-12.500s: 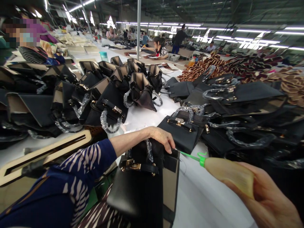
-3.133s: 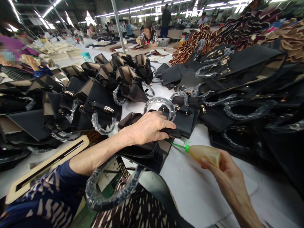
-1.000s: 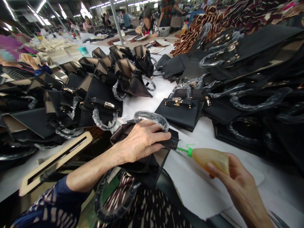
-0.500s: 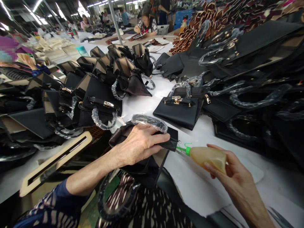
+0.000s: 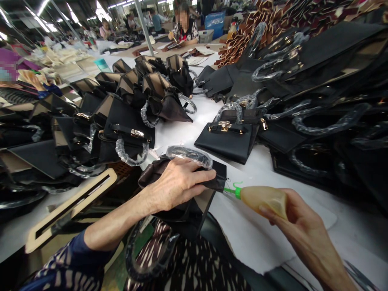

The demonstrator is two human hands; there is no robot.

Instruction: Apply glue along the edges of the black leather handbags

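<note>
My left hand (image 5: pixel 178 184) lies on a black handbag (image 5: pixel 184 210) at the table's near edge, fingers closed over its folded brown flap. The bag's plastic-wrapped handle (image 5: pixel 189 154) arches just beyond my fingers. My right hand (image 5: pixel 298 226) grips a soft yellowish squeeze bottle (image 5: pixel 263 199) with a green nozzle (image 5: pixel 233 190). The nozzle tip touches the right edge of the flap next to my left fingertips.
Several black handbags with wrapped handles crowd the left (image 5: pixel 124 129) and right (image 5: pixel 318 101) of the white table (image 5: pixel 257 238). One flat bag (image 5: pixel 227 139) lies just beyond. A wooden slotted form (image 5: pixel 69 208) sits at the left. Other people work at far tables.
The bottle's nozzle has edged left until it meets the flap's edge. My left hand stays pressed on the bag. The view has tilted slightly downward.
</note>
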